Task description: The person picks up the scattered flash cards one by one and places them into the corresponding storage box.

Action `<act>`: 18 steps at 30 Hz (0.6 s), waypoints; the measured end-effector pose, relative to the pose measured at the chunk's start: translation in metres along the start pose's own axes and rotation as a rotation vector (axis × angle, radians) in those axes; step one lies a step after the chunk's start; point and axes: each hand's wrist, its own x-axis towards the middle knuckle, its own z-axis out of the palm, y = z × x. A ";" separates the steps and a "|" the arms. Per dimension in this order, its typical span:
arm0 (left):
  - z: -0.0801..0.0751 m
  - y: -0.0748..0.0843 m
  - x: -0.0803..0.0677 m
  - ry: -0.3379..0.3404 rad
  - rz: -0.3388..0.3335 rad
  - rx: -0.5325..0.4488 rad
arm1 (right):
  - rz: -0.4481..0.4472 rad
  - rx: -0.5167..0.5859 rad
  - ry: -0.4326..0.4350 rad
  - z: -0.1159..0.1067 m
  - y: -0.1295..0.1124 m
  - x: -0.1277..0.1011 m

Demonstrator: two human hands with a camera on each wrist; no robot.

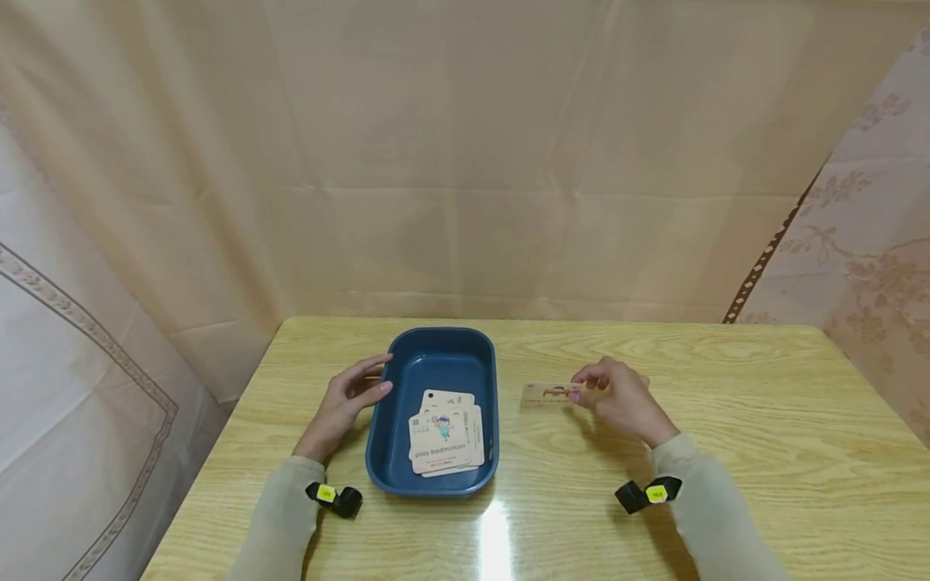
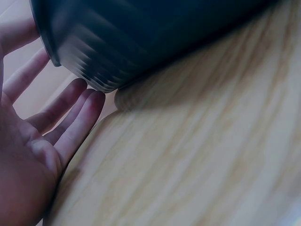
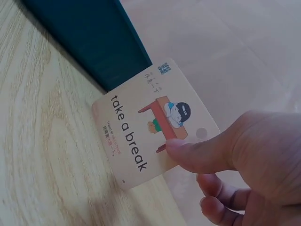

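A card (image 3: 153, 123) that says "take a break" is pinched by the thumb and fingers of the right hand (image 1: 623, 401), just above the wooden table (image 1: 726, 452) and right of the blue tray (image 1: 385, 452). The tray's left side is touched by the left hand (image 1: 347, 401), with its fingers (image 2: 77, 123) held straight. A small pile of cards (image 1: 445, 441) is seen lying inside the tray.

Tray at the table's middle — hands either side.
A stack of cards (image 1: 445, 440) lies in the tray (image 1: 436, 347) on the table (image 1: 726, 452); left hand (image 1: 347, 399) touches its left wall — right hand (image 1: 617, 399) holds a card (image 1: 546, 394) just right of it.
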 end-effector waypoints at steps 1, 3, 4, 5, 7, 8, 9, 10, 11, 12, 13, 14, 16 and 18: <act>0.000 0.000 0.000 0.000 -0.001 0.000 | -0.003 -0.004 -0.001 0.000 0.000 0.000; 0.000 0.000 0.000 -0.001 -0.001 0.000 | -0.003 -0.015 0.001 0.000 0.001 0.000; 0.000 0.000 0.000 0.000 -0.001 -0.001 | -0.001 -0.017 0.003 0.001 0.001 0.000; 0.000 0.000 0.000 0.002 -0.002 -0.003 | 0.001 -0.018 0.002 0.001 0.001 0.000; 0.000 0.000 0.000 0.002 -0.001 -0.006 | 0.007 -0.016 0.007 0.001 0.002 0.000; 0.000 0.000 0.000 0.002 -0.002 -0.006 | 0.011 -0.015 0.014 0.001 0.001 0.001; 0.000 0.000 0.000 0.002 -0.004 -0.007 | 0.018 -0.010 0.020 0.001 0.001 0.001; 0.000 0.000 0.000 0.003 -0.005 -0.009 | 0.024 -0.004 0.028 0.001 0.001 0.001; 0.000 0.000 0.000 0.003 -0.005 -0.009 | 0.030 0.001 0.037 0.001 0.000 0.001; 0.000 0.000 0.000 0.004 -0.006 -0.008 | 0.035 0.008 0.047 0.001 0.000 0.001; 0.000 0.000 0.001 0.004 -0.007 -0.009 | 0.038 0.021 0.055 0.001 -0.001 0.001; 0.000 0.000 0.001 0.003 -0.007 -0.009 | 0.039 0.032 0.066 0.000 -0.002 0.001; 0.000 0.000 0.001 0.004 -0.008 -0.006 | 0.044 0.078 0.079 0.000 -0.004 0.001; 0.000 0.000 0.001 0.004 -0.008 -0.004 | 0.054 0.134 0.089 0.001 -0.007 0.001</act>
